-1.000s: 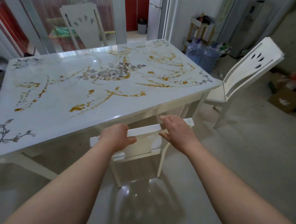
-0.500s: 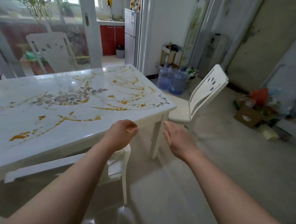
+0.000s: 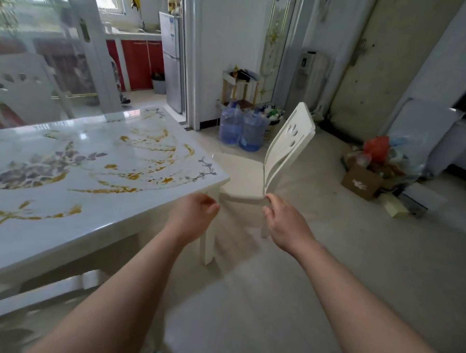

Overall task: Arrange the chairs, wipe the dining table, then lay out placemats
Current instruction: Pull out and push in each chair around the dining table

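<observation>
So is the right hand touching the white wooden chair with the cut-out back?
Cannot tell. Head view: right hand fingertips overlap the white chair at its seat corner, depth unclear.

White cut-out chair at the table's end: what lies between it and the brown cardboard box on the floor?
Head view: only bare pale tiled floor between the white cut-out chair and the brown cardboard box.

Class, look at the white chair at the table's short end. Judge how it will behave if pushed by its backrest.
The chair looks rigid, with solid slats and seat, so it should move as one piece. The floor is glossy, so it will probably slide. Pushed high on the tall backrest, it might tip.
</observation>
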`<action>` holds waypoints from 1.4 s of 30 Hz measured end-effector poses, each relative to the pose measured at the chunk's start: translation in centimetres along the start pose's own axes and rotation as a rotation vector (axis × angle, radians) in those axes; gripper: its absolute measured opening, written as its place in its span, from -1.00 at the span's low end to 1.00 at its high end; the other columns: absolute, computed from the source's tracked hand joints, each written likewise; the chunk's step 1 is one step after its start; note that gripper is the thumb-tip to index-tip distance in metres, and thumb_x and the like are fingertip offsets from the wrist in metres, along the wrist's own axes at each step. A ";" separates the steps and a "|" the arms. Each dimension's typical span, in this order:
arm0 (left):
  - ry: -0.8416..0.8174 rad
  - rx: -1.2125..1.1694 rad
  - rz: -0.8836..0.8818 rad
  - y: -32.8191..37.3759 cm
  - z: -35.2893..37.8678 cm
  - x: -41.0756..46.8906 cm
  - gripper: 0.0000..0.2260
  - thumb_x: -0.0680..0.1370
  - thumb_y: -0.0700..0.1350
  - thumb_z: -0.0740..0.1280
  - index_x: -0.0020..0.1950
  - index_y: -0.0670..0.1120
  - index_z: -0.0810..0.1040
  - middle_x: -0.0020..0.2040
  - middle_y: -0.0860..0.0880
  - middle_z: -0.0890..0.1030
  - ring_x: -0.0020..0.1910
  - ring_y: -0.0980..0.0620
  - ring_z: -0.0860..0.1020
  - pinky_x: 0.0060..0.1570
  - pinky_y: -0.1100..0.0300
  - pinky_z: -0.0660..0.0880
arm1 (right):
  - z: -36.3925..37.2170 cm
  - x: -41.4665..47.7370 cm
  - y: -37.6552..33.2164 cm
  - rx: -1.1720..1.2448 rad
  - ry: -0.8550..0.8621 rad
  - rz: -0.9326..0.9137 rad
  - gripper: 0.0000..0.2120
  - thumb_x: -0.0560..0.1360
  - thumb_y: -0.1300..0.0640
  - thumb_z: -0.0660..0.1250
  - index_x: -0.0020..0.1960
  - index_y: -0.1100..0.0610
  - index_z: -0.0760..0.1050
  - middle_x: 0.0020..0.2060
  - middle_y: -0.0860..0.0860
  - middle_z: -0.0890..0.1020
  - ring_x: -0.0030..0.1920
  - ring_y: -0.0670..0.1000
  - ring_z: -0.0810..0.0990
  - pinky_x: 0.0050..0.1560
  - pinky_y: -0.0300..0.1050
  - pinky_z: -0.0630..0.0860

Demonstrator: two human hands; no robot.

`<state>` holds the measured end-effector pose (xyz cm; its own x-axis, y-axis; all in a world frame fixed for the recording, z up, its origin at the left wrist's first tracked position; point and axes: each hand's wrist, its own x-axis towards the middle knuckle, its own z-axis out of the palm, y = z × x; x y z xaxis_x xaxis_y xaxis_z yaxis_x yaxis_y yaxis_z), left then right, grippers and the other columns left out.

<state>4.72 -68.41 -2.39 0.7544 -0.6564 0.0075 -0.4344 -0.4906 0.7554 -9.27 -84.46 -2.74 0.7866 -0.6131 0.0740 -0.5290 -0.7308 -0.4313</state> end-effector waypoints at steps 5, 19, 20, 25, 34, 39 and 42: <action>-0.012 -0.045 -0.027 1.9 2.9 5.9 -0.77 0.56 -0.02 0.30 0.13 -0.09 0.62 0.02 0.02 0.64 0.02 0.07 0.56 0.00 0.25 0.40 | -0.5 4.7 3.8 -0.005 -0.025 0.051 -0.60 0.63 0.07 0.10 0.44 0.17 0.28 0.35 0.18 0.44 0.32 0.17 0.41 0.23 -0.05 0.34; -0.154 -0.317 -0.038 11.3 10.4 28.4 -0.88 0.54 -0.05 0.32 -0.07 -0.04 0.64 -0.16 -0.03 0.69 -0.14 -0.02 0.65 -0.09 0.05 0.56 | -6.5 23.8 13.6 0.071 0.019 0.173 -0.70 0.56 0.13 0.23 0.27 0.12 0.50 0.21 0.07 0.59 0.22 0.08 0.53 0.20 -0.06 0.44; -0.164 -0.317 -0.034 12.1 11.5 29.7 -0.89 0.54 -0.06 0.33 -0.12 0.00 0.63 -0.16 -0.04 0.69 -0.14 -0.04 0.65 -0.09 0.03 0.57 | -7.0 24.8 14.7 0.058 0.021 0.185 -0.70 0.56 0.13 0.23 0.27 0.12 0.50 0.20 0.07 0.59 0.21 0.08 0.53 0.19 -0.06 0.45; -0.203 -0.303 -0.052 16.0 16.7 35.1 -0.86 0.52 -0.07 0.33 -0.24 0.00 0.59 -0.18 -0.09 0.68 -0.16 -0.08 0.64 -0.08 0.04 0.56 | -9.5 29.3 20.7 0.072 0.066 0.234 -0.70 0.56 0.16 0.24 0.28 0.09 0.49 0.21 0.04 0.58 0.21 0.03 0.53 0.19 -0.08 0.46; -0.133 -0.212 -0.132 22.4 27.1 45.1 -0.88 0.53 -0.03 0.32 -0.16 -0.03 0.52 -0.21 -0.06 0.56 -0.15 -0.08 0.55 0.01 0.03 0.53 | -13.2 39.3 33.0 0.071 0.035 0.179 -0.69 0.56 0.22 0.24 0.28 0.07 0.50 0.22 0.01 0.58 0.21 -0.02 0.53 0.21 -0.16 0.44; -0.051 -0.194 -0.240 26.0 32.6 50.8 -0.71 0.50 0.04 0.34 0.11 -0.11 0.61 0.06 -0.06 0.64 0.01 -0.09 0.59 0.11 0.03 0.53 | -15.0 45.7 38.7 -0.023 -0.078 0.048 -0.66 0.55 0.21 0.21 0.30 0.03 0.49 0.25 0.00 0.56 0.25 0.01 0.50 0.25 -0.11 0.42; 0.016 -0.131 -0.275 27.3 35.1 53.7 -0.65 0.50 0.05 0.32 0.19 -0.12 0.57 0.11 -0.08 0.62 0.01 -0.11 0.59 0.08 0.00 0.55 | -15.5 50.0 41.1 -0.039 -0.110 -0.023 -0.66 0.55 0.20 0.23 0.30 0.02 0.49 0.25 0.02 0.55 0.24 0.03 0.50 0.25 -0.08 0.43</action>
<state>16.07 -137.15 -4.34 0.8428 -0.4997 -0.1997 -0.1466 -0.5703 0.8083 3.34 -149.82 -2.79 0.8275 -0.5613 -0.0167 -0.5210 -0.7564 -0.3955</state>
